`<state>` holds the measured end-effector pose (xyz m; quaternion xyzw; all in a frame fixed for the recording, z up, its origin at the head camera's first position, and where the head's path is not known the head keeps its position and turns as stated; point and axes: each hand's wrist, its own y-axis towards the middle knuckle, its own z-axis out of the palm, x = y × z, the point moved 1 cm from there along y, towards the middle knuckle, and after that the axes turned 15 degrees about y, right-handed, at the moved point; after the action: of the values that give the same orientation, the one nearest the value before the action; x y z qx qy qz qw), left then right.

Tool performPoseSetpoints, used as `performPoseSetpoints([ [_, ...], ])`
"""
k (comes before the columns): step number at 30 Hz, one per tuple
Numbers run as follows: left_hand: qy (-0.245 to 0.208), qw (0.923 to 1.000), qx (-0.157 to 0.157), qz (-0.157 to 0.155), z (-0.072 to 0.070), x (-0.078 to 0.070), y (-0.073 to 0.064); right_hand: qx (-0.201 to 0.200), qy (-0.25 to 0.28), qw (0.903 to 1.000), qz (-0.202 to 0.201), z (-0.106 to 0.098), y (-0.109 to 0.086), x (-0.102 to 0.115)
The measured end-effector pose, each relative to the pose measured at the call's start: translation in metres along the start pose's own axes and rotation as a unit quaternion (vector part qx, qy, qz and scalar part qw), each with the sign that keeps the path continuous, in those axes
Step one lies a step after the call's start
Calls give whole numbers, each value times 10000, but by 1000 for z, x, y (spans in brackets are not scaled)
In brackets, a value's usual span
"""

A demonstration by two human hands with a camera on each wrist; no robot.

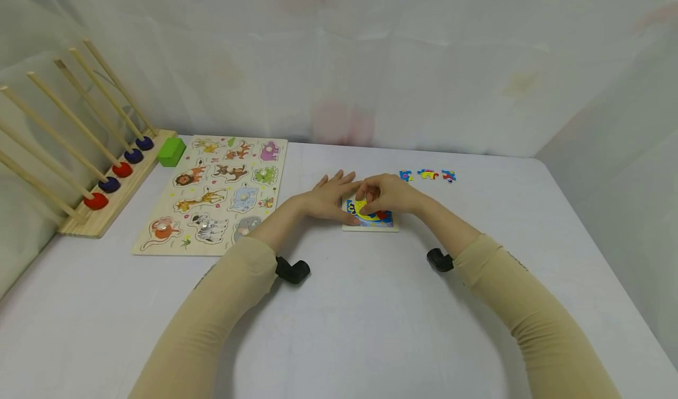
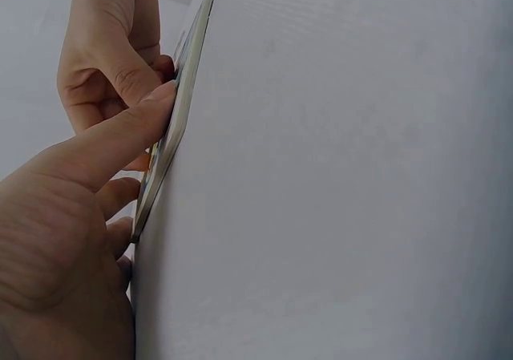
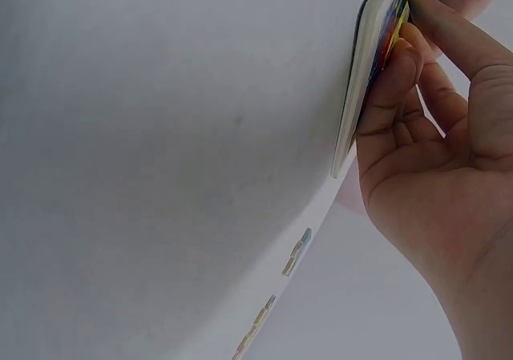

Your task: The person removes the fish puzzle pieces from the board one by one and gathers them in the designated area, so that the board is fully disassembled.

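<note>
Loose pieces (image 1: 426, 175): three here, knobbed and brightly printed, flat on the worktop (image 1: 349, 316), far and right of the puzzle.
Small puzzle (image 1: 378, 225): just one, mid-worktop, thin, rectangular, pale-edged, both hands on it!
Left hand (image 1: 333, 199): grip spread wide, thumb across the near left corner.
Right hand (image 1: 394, 194): grip narrow, fingers bent, tips at the yellow patch; piece pinched or not, cannot tell.
Animal board (image 1: 212, 249): one, flat, left.
Rod stand (image 1: 95, 227): one, wooden, far left; seven slim rods (image 1: 107, 95), five beads (image 1: 122, 169), three blue, two red.
Green block (image 1: 172, 152): one, box-shaped, between stand and board.
</note>
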<state>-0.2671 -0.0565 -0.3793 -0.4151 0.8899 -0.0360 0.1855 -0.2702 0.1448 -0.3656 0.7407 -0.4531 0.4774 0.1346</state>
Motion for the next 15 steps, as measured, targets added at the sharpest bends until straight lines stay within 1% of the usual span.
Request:
performPoseSetpoints([
  [9,60,9999,-41,-100,1,-1,0,6,-27,10000,-39,0,-1,2],
  [12,128,9997,-27,-189,1,-1,0,27,-12,10000,-52,0,-1,1],
  [15,241,9992,51,-309,1,-1,-1,48,15,10000,-70,1,-1,2],
])
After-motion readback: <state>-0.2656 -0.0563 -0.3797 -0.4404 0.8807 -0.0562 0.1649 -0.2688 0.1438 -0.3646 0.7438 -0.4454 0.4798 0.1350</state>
